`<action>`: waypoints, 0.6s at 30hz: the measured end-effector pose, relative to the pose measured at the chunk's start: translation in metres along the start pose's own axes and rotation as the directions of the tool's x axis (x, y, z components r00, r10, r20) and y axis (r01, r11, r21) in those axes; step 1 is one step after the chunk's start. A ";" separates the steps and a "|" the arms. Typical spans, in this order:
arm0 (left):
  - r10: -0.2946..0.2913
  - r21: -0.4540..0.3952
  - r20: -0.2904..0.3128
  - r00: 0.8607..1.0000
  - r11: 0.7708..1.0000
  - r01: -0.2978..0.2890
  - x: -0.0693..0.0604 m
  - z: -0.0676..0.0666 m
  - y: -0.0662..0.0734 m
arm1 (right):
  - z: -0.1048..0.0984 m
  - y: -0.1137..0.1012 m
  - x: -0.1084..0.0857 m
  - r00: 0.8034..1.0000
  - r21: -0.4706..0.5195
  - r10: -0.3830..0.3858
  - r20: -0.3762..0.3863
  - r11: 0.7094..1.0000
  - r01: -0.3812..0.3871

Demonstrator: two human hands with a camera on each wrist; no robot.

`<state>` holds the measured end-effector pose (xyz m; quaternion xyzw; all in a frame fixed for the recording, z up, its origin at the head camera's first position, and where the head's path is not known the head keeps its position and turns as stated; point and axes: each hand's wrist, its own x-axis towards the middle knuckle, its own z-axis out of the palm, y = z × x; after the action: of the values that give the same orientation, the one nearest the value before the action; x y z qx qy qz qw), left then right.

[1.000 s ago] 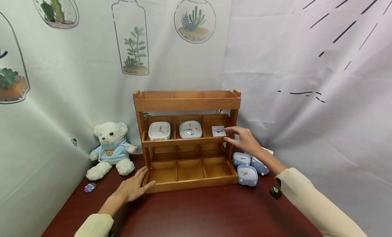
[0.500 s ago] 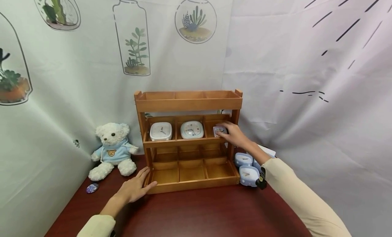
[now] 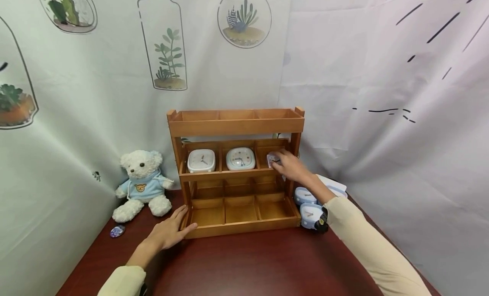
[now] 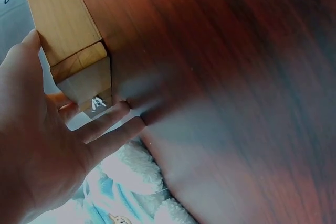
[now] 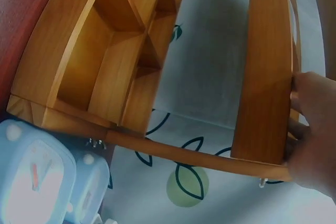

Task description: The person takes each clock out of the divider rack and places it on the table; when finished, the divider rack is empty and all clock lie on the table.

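Observation:
A three-tier wooden shelf (image 3: 240, 230) stands on a dark red table. My right hand (image 3: 291, 165) is at its middle tier, where thumb and fingers pinch a small square alarm clock (image 3: 270, 160) in the right compartment and partly cover it. In the right wrist view the right hand (image 5: 317, 129) reaches behind the tier's front board, so the clock is hidden. A white alarm clock (image 3: 201, 161) fills the left compartment, and a rounder pale one (image 3: 240, 159) the middle one. My left hand (image 3: 165, 234) rests with spread fingers against the shelf's lower left corner.
Several blue alarm clocks (image 3: 311, 214) cluster on the table right of the shelf, under my right forearm. Left of it sits a white teddy bear (image 3: 142, 187) in a blue hoodie. A small purple patterned oval (image 3: 117, 231) lies in front of the bear. Printed fabric hangs behind.
My right hand has moved left onto the small alarm clock, its thumb and fingers now around it. The left hand has stayed against the shelf. The head view has tilted slightly.

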<state>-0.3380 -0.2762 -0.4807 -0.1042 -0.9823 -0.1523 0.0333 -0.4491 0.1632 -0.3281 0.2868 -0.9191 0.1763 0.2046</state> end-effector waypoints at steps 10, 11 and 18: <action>-0.020 -0.002 0.010 1.000 1.000 0.020 -0.003 -0.001 0.002 | 0.014 0.000 -0.001 0.996 -0.004 0.016 -0.087 1.000 -0.017; -0.021 -0.003 0.011 1.000 1.000 0.022 -0.002 0.000 0.002 | 0.014 0.000 -0.002 0.995 0.005 0.010 -0.102 1.000 -0.009; -0.030 -0.007 0.014 0.999 1.000 0.030 -0.004 0.001 0.003 | 0.008 0.004 -0.007 0.993 0.113 0.003 -0.115 0.994 0.010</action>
<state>-0.3338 -0.2739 -0.4814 -0.0906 -0.9833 -0.1557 0.0239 -0.4481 0.1658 -0.3387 0.2888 -0.8939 0.2441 0.2408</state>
